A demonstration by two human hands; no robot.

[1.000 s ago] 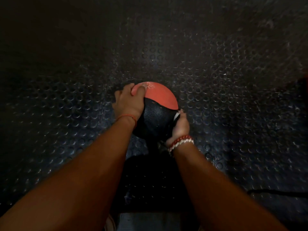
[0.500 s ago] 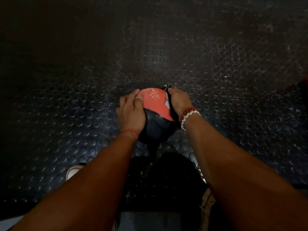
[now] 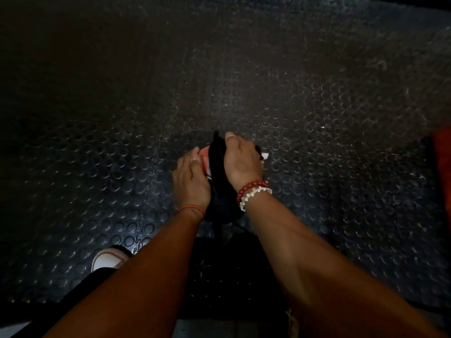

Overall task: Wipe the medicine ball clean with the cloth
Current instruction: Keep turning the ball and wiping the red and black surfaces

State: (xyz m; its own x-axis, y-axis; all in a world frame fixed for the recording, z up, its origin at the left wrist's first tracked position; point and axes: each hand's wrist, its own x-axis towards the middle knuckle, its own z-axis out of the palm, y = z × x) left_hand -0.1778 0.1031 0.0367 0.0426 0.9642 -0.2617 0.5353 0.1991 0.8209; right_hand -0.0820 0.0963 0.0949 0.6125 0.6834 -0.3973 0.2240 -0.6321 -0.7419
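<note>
On the dark studded rubber floor (image 3: pixel 317 118), the left hand (image 3: pixel 190 181) steadies the red-and-black medicine ball (image 3: pixel 204 156), fingers (image 3: pixel 194 157) together; the right hand (image 3: pixel 241 162) presses the black cloth (image 3: pixel 218 162) on top, fingers curled over it.

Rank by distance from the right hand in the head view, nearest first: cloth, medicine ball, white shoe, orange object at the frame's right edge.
From the right hand:
1. Dark cloth, under the palm, in contact.
2. Medicine ball, directly beneath the cloth, steadied by the left hand.
3. White shoe, lower left on the floor.
4. Orange object, far right edge.
</note>
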